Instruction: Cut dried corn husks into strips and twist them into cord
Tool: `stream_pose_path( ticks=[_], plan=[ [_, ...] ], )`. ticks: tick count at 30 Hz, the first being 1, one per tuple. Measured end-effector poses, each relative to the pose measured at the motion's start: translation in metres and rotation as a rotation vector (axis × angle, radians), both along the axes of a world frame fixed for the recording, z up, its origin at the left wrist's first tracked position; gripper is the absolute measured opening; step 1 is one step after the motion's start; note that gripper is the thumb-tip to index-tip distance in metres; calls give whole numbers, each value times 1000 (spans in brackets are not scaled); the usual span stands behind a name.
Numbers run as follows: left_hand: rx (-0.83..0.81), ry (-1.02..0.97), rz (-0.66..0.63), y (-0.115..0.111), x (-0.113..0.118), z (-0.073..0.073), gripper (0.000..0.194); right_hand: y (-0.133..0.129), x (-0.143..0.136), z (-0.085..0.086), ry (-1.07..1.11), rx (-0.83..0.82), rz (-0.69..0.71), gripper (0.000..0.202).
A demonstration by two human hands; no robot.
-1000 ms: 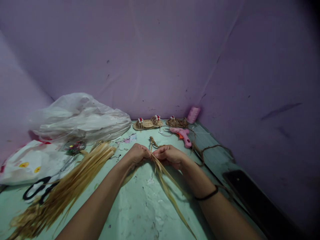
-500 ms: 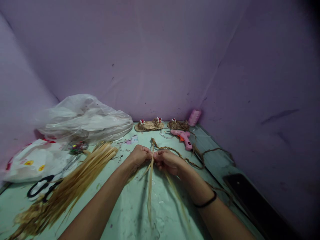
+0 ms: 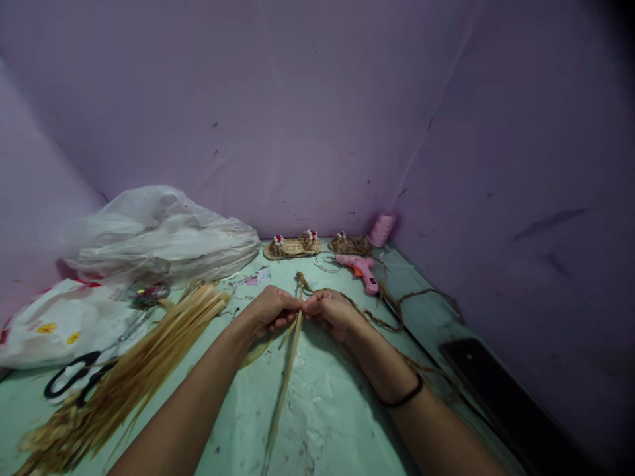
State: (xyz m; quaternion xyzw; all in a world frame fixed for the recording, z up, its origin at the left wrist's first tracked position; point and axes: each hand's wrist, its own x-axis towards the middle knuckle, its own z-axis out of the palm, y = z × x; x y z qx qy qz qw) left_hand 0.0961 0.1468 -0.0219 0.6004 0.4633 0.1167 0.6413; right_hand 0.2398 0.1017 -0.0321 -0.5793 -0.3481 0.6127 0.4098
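Note:
My left hand (image 3: 274,309) and my right hand (image 3: 330,311) meet at the middle of the pale green table (image 3: 327,410), fingers pinched on pale fiber strands (image 3: 292,357). One long strand hangs down between the hands toward the near edge, and a shorter piece shows beside it. Just beyond the fingertips lies the knotted end of a brown braided cord (image 3: 367,313), which runs off to the right past my right hand. A black band circles my right wrist.
Left: a fiber bundle (image 3: 149,357), black-handled scissors (image 3: 74,377), a printed bag (image 3: 64,324) and a clear plastic bag (image 3: 169,231). Back: woven pieces with red and white beads (image 3: 297,248), a pink glue gun (image 3: 360,266) and a thread spool (image 3: 383,229). Right: a dark phone-like object (image 3: 501,390).
The view has shifted slightly. The long strand's lower end has swung left, and the strand that hung below my right hand no longer shows there. Both hands remain pinched together.

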Motion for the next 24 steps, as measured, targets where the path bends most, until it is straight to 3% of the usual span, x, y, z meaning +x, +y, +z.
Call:
stream_pose_path(
  ticks=[4, 13, 20, 24],
  plan=[
    [-7, -36, 42, 0, 2, -1, 18, 0, 0, -1, 18, 2, 3, 7],
    [145, 152, 111, -4, 10, 7, 7, -2, -1, -2, 44, 7, 20, 9],
    [444, 280, 138, -4, 12, 0, 9, -3, -7, -3, 24, 2, -21, 20],
    [607, 565, 95, -15, 12, 19, 14, -3, -10, -2, 10, 2, -52, 14]
  ],
)
